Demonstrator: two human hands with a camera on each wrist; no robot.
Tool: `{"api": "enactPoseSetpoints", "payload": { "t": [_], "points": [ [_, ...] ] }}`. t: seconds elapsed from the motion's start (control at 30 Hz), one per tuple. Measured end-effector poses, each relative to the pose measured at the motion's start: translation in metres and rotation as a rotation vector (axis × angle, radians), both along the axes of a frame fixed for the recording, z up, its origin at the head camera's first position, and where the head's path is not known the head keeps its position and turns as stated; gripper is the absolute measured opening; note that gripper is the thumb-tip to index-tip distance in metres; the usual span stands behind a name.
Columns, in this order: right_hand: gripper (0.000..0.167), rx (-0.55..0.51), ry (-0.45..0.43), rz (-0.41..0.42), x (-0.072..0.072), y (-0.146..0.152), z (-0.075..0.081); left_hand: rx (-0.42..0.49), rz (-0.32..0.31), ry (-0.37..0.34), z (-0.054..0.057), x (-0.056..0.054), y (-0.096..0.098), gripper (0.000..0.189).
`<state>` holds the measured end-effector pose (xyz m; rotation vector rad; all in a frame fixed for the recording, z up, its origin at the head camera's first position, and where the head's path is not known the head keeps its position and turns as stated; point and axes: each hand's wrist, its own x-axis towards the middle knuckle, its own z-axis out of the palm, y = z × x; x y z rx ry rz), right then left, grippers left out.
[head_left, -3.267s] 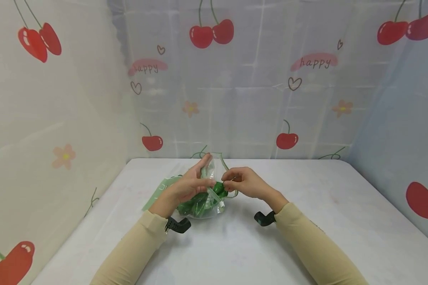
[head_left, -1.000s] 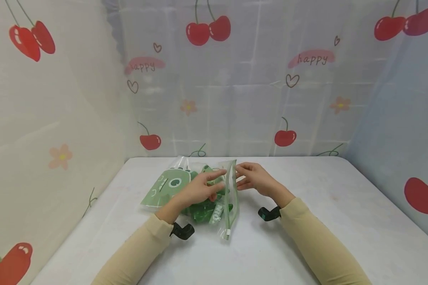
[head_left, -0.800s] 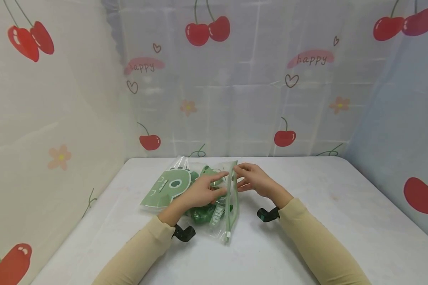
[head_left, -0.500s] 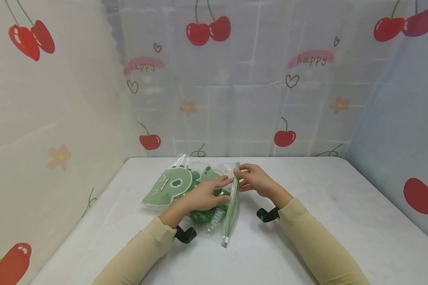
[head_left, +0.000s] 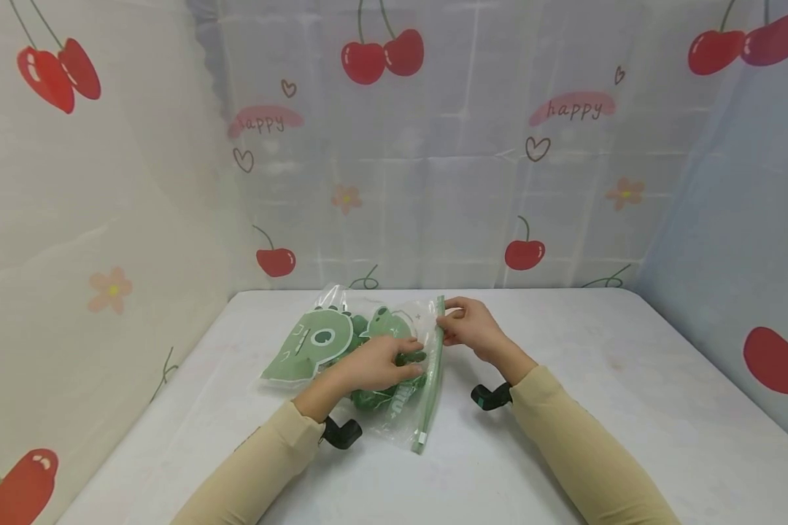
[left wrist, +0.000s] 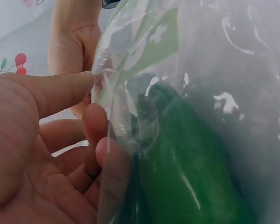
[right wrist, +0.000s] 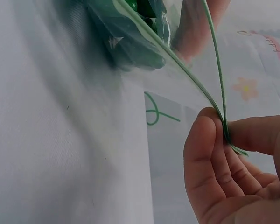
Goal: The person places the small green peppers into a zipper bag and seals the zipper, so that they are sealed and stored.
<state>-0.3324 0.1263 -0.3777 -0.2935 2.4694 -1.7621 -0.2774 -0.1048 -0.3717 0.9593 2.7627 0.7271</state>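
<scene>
A clear zip bag [head_left: 427,408] with a pale green cartoon print [head_left: 311,346] lies on the table, glossy green contents [head_left: 371,399] inside. One long, smooth green piece [left wrist: 186,158] shows through the film in the left wrist view; its kind is unclear. My left hand [head_left: 374,362] lies over the bag, its thumb and curled fingers at the film's edge. My right hand [head_left: 476,328] pinches the far end of the green zip strip [right wrist: 191,79] between thumb and fingers. A white slider [head_left: 422,437] sits at the strip's near end. In the right wrist view, the two strips stand apart away from the pinch.
The white table [head_left: 565,379] extends around the bag. Behind it hangs a cherry-printed curtain [head_left: 460,182], with similar sheets at both sides. A black wrist camera [head_left: 343,433] juts below the left hand, another [head_left: 491,397] below the right.
The bag was bunched up between both hands and now lies flatter. Its mouth gaped, then narrowed. The left hand has drawn back slightly toward me; the right fingers have closed on the strip's far end.
</scene>
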Motion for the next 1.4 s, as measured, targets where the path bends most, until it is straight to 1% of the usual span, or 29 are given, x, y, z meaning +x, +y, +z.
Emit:
{"api": "enactPoseSetpoints", "payload": {
  "t": [0.23,0.33,0.43,0.63,0.8,0.87,0.97,1.1,1.2,1.4],
  "points": [
    [0.048,0.018,0.018,-0.088,-0.001,0.0,0.0,0.0,0.027,-0.013,0.002,0.001,0.0,0.054],
    [0.048,0.005,-0.004,-0.106,-0.002,0.002,-0.003,0.01,0.039,-0.034,0.001,0.0,0.0,0.057],
    [0.05,0.001,-0.035,-0.104,-0.003,0.003,-0.007,0.008,0.033,-0.04,-0.001,-0.002,0.001,0.059],
    [0.054,0.026,-0.088,-0.049,-0.001,0.007,-0.011,-0.011,0.007,0.015,-0.002,-0.005,0.005,0.06],
    [0.056,0.018,-0.149,0.008,0.005,0.011,-0.01,0.01,0.006,0.017,0.0,-0.004,0.008,0.06],
    [0.057,0.018,-0.171,0.039,0.008,0.012,-0.009,0.042,0.009,0.014,0.0,-0.005,0.009,0.06],
    [0.059,0.031,-0.189,0.082,0.013,0.013,-0.009,0.123,0.022,0.012,0.001,-0.005,0.008,0.057],
    [0.061,0.049,-0.216,0.123,0.02,0.012,-0.012,0.226,0.069,0.012,0.0,-0.006,0.006,0.051],
    [0.063,0.053,-0.229,0.151,0.024,0.01,-0.016,0.267,0.104,0.011,-0.001,-0.006,0.005,0.047],
    [0.058,0.044,-0.264,0.23,0.032,0.009,-0.029,0.318,0.124,-0.008,-0.007,-0.003,0.004,0.039]
  ]
}}
